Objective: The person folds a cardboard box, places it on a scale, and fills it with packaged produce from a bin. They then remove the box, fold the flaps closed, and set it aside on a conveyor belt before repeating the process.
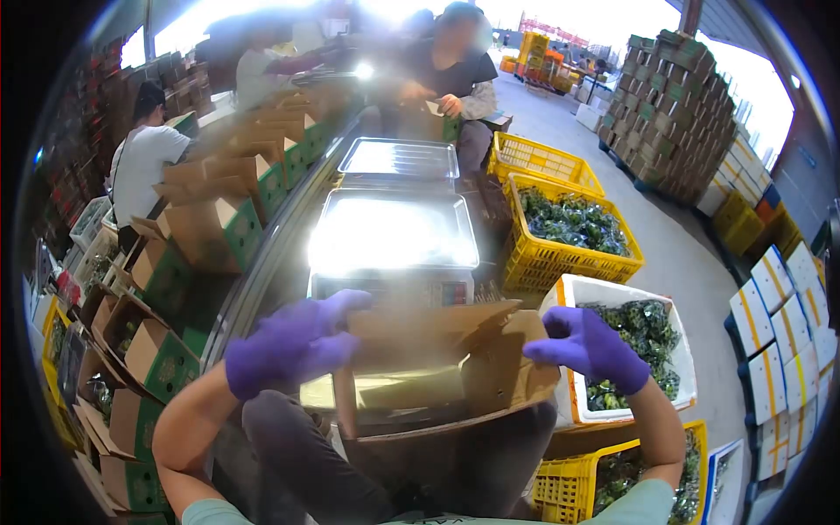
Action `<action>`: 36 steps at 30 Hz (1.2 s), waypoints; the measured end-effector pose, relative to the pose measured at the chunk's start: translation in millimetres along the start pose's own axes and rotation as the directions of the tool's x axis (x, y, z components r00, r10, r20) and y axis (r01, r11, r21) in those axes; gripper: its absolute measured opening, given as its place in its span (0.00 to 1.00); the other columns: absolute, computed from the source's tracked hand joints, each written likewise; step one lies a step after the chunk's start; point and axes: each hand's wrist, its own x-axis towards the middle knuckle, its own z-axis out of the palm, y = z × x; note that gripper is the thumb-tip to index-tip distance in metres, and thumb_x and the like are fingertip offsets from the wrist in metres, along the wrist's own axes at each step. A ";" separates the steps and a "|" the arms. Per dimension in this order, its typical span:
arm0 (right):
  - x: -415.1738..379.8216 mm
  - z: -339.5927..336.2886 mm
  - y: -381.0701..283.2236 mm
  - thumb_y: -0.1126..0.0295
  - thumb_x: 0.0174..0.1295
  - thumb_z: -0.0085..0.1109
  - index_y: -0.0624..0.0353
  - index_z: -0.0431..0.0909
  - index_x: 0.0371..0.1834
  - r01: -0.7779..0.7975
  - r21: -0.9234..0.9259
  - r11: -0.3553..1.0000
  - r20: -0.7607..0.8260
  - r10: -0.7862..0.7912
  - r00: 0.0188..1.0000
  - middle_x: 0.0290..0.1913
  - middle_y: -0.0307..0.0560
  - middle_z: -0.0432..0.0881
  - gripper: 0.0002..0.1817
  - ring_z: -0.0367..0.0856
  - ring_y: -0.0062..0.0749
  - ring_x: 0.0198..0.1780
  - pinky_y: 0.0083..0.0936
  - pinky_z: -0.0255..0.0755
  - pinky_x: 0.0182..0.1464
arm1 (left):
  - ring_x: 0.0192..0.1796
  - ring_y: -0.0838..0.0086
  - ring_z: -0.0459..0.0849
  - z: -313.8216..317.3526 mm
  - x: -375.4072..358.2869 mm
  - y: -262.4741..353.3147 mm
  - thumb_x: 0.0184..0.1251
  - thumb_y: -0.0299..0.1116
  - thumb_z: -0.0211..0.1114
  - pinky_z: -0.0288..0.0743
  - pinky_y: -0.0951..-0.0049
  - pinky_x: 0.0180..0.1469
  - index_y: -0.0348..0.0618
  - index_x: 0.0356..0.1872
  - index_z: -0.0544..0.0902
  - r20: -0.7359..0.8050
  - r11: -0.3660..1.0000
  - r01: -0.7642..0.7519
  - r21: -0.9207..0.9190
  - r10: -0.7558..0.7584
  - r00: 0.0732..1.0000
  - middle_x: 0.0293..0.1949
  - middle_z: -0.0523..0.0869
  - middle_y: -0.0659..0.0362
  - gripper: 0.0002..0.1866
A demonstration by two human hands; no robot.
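An open cardboard box [507,367] sits at my lap, its flaps raised and its inside showing. My left hand [297,343], in a purple glove, is at the box's left side with thumb and fingers apart; whether it touches the flap is unclear. At the right side, my gloved right hand [591,346] pinches the edge of the box between thumb and fingers. Just beyond the box stands a scale with a shiny metal top [394,229], and a second metal tray [398,159] lies behind it.
A white foam box [687,372] and yellow crates [573,262] of bagged greens stand at the right. Open cartons [210,232] line the left. A co-worker [455,66] handles a box ahead; others work at the left. Stacked cartons [669,114] stand far right.
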 end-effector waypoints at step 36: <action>54.5 90.2 67.1 0.36 0.46 0.65 0.65 0.69 0.65 0.490 -0.668 0.560 -0.136 -0.740 0.659 0.66 0.65 0.67 0.51 0.60 0.62 0.70 0.58 0.49 0.71 | 0.58 0.45 0.76 97.6 40.9 44.9 0.35 0.48 0.77 0.69 0.50 0.62 0.26 0.64 0.65 0.097 0.512 -0.251 0.821 0.307 0.947 0.56 0.74 0.36 0.53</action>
